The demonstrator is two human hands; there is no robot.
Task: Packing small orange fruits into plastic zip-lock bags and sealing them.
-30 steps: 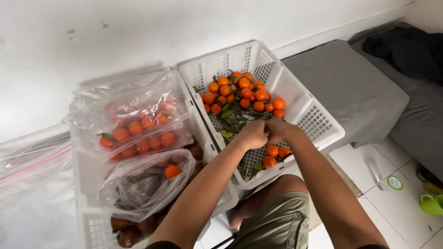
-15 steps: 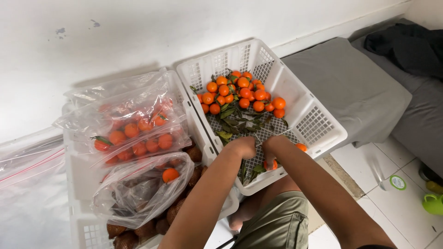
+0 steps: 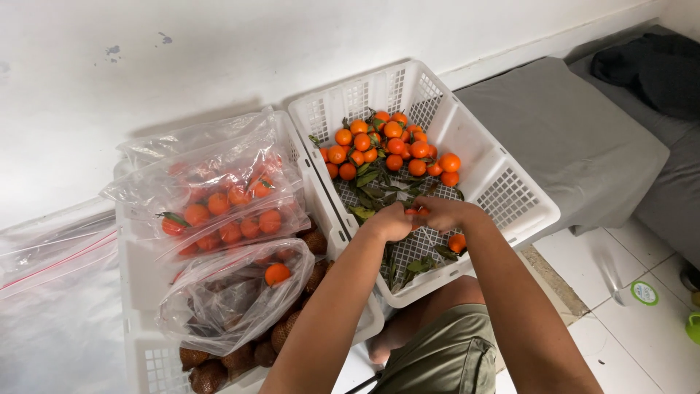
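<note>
Fruit sorted over white crate (image 3: 510, 190), frame centre.

Since the earlier frame, hands have been raised slightly. Small oranges (image 3: 418, 212) are grasped between left hand (image 3: 390, 221) and right hand (image 3: 445, 213); fingers are largely hidden.

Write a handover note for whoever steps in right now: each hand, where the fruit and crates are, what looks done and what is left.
Left hand and right hand meet over the near half of the white crate, closed together around a small orange fruit; which hand actually grips it cannot be told.
Loose oranges are piled at the far end of that crate, one stray orange near the front, cut leaves across the bottom.
Done: a clear bag of oranges lies on the second crate to the left; another bag holds one orange.
Left: most of the pile is unbagged.
</note>
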